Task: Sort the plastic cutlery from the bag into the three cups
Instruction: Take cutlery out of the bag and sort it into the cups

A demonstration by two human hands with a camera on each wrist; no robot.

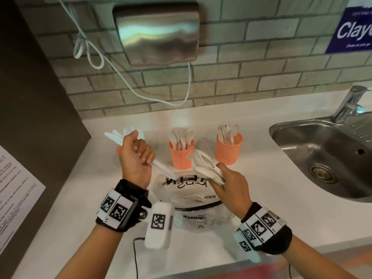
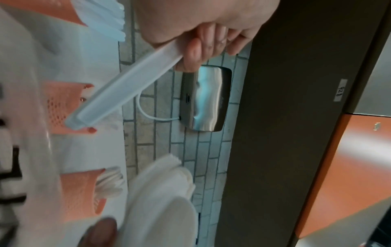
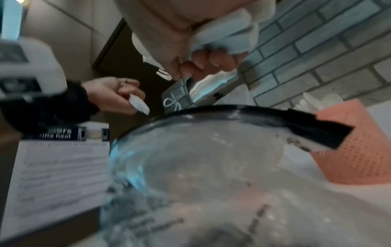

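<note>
My left hand (image 1: 141,154) grips a bundle of white plastic knives (image 1: 161,168) above the counter's left side; in the left wrist view the knife handles (image 2: 127,90) stick out of the fist (image 2: 211,38). My right hand (image 1: 229,180) holds a bunch of white spoons and forks (image 1: 203,164), seen as a bundle (image 3: 228,38) in the right wrist view. Three orange mesh cups stand at the back: the left cup (image 1: 119,150) is mostly hidden behind my left hand, the middle cup (image 1: 181,158) holds forks, and the right cup (image 1: 228,152) holds spoons. The clear printed bag (image 1: 187,198) lies between my wrists.
A steel sink (image 1: 298,141) with a faucet (image 1: 350,105) lies at the right. On the brick wall hangs a metal hand dryer (image 1: 159,33) with a white cable (image 1: 187,87). A dark cabinet side (image 1: 30,97) bearing a printed sheet (image 1: 16,190) bounds the left.
</note>
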